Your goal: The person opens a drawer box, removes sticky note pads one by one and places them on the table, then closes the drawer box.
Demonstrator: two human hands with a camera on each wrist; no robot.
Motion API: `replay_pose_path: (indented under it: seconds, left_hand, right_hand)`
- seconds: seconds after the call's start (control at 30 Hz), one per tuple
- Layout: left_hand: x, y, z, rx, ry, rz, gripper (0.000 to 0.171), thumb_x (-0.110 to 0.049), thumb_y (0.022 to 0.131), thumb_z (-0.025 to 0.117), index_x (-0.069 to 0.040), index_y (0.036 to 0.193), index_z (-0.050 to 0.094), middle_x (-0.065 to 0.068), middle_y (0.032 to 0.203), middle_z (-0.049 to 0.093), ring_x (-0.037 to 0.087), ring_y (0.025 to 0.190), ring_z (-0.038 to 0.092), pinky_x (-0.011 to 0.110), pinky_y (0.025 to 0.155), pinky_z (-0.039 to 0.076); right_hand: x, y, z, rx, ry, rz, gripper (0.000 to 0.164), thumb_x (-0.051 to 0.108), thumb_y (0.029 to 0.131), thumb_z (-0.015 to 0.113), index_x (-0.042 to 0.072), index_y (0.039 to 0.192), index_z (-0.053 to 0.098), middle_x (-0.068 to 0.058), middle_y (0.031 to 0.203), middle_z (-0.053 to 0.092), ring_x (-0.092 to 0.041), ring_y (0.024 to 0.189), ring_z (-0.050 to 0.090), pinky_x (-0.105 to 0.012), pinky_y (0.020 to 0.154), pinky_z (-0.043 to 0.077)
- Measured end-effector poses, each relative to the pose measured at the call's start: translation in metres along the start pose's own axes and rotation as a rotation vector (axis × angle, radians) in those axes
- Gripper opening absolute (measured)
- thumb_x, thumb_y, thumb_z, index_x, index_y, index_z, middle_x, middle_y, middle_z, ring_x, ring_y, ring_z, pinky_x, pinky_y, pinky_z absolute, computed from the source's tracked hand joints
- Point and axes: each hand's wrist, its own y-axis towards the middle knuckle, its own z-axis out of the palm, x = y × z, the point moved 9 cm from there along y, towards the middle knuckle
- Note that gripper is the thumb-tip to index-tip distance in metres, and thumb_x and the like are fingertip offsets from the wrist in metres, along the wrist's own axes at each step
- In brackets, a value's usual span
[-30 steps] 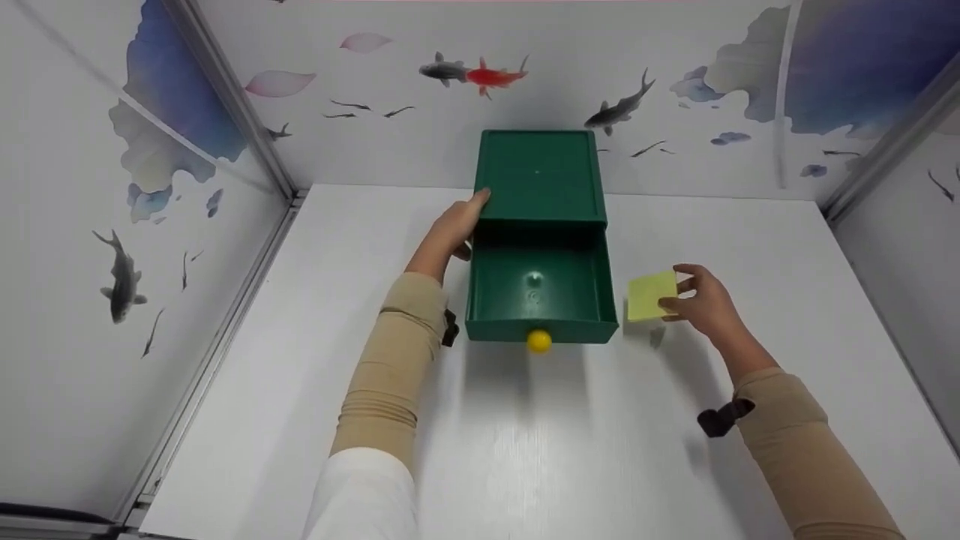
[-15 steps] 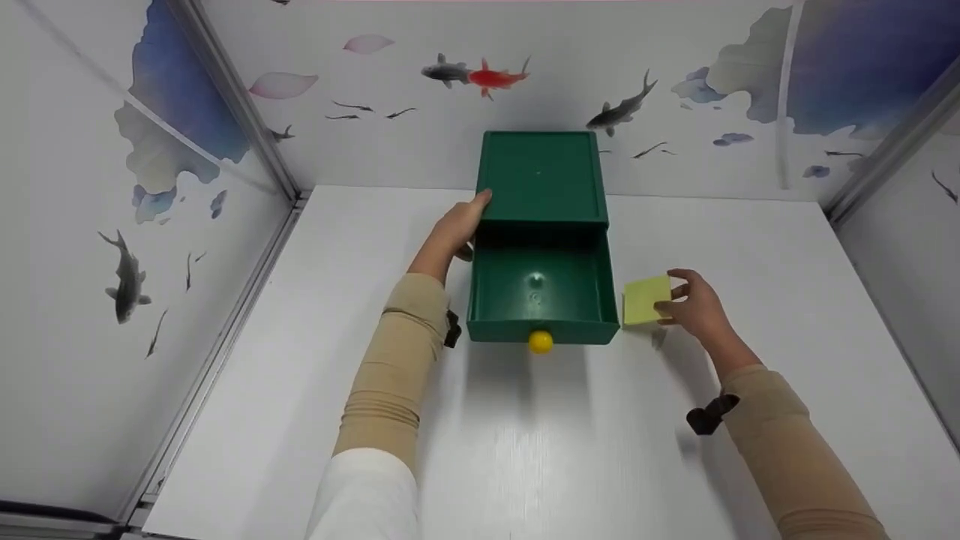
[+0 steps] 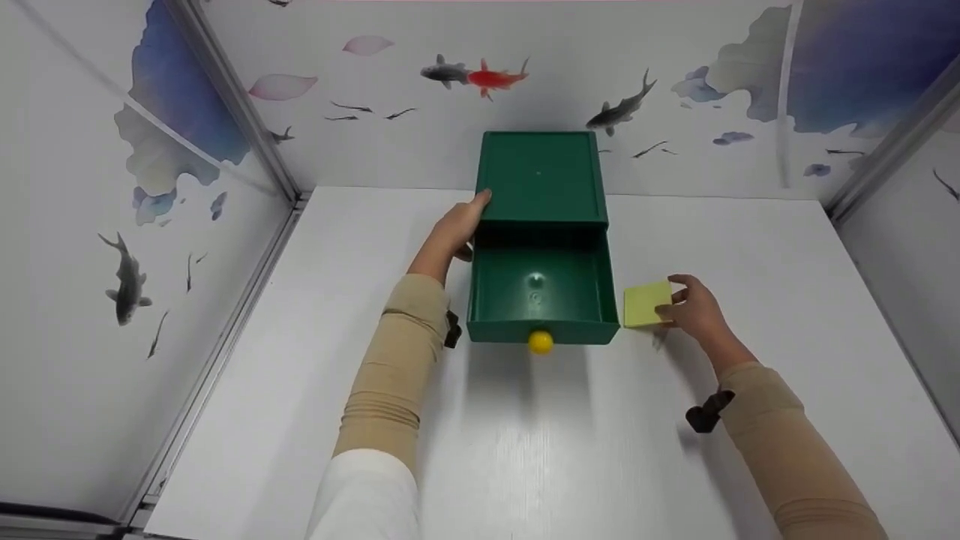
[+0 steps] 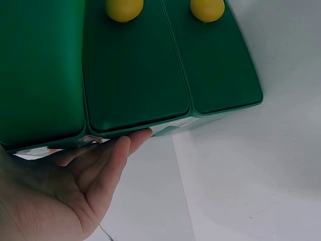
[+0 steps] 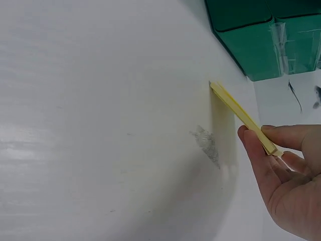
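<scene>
A green drawer cabinet (image 3: 541,176) stands at the back of the white table, its top drawer (image 3: 541,332) pulled out with nothing in it. A round yellow knob (image 3: 541,342) sits on the drawer front. My left hand (image 3: 459,225) rests against the cabinet's left side, thumb at the top edge; the left wrist view shows its fingers (image 4: 108,175) extended along that side. Right of the drawer, my right hand (image 3: 694,306) pinches a yellow sticky note pad (image 3: 645,304) between thumb and fingers. Seen edge-on in the right wrist view, the pad (image 5: 241,115) is close over the table.
Two lower drawers with yellow knobs (image 4: 206,9) are closed beneath the top one. White walls (image 3: 360,150) printed with fish enclose the table (image 3: 525,472) at the back and sides. A grey smudge (image 5: 206,144) marks the tabletop near the pad.
My right hand has shifted slightly left and lower, bringing the sticky note pad nearer the drawer and the tabletop. My left hand and the cabinet stay where they were.
</scene>
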Motion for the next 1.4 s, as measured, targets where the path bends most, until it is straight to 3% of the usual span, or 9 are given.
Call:
replay_pose_path:
  seconds: [0.43,0.8,0.97,1.17,1.4]
  left_hand:
    - [-0.001,0.000,-0.001,-0.003,0.013,0.009,0.078,-0.065,0.097,0.026,0.001,0.129,0.054,0.019,0.100,0.059,0.036,0.091,0.062,0.048,0.081,0.053]
    - [0.000,0.001,0.001,0.007,0.005,0.009,0.078,-0.065,0.097,0.027,0.001,0.128,0.054,0.020,0.101,0.059,0.035,0.093,0.061,0.050,0.085,0.052]
    - [0.000,0.001,0.001,0.003,0.010,0.009,0.079,-0.065,0.097,0.027,0.001,0.132,0.052,0.020,0.103,0.058,0.035,0.094,0.062,0.049,0.083,0.052]
    - [-0.002,0.001,0.001,0.010,0.007,0.013,0.079,-0.065,0.097,0.027,0.001,0.133,0.051,0.021,0.106,0.058,0.034,0.091,0.062,0.050,0.083,0.052]
    - [0.001,0.001,0.000,0.010,0.006,-0.006,0.078,-0.065,0.097,0.027,0.000,0.131,0.053,0.021,0.104,0.059,0.035,0.092,0.062,0.051,0.085,0.052]
  right_hand:
    - [-0.009,-0.002,-0.002,0.035,-0.039,0.030,0.072,0.008,0.097,0.056,-0.007,0.151,0.012,-0.036,0.138,0.034,-0.041,0.113,0.052,-0.033,0.082,0.054]
    - [-0.010,-0.012,-0.009,0.027,-0.081,-0.016,0.061,0.010,0.100,0.054,-0.010,0.148,0.023,-0.036,0.136,0.040,-0.039,0.109,0.057,-0.036,0.083,0.053]
    - [-0.002,-0.017,-0.012,0.019,-0.105,-0.068,0.055,0.012,0.101,0.053,-0.012,0.144,0.030,-0.035,0.134,0.043,-0.041,0.112,0.055,-0.034,0.082,0.053]
    - [0.014,-0.027,-0.010,0.021,-0.172,-0.137,0.051,0.016,0.101,0.054,-0.008,0.142,0.038,-0.032,0.133,0.047,-0.042,0.118,0.050,-0.042,0.087,0.050]
    - [0.026,-0.040,0.004,0.051,-0.217,-0.137,0.049,0.020,0.099,0.057,-0.005,0.140,0.044,-0.028,0.131,0.050,-0.041,0.120,0.049,-0.046,0.091,0.047]
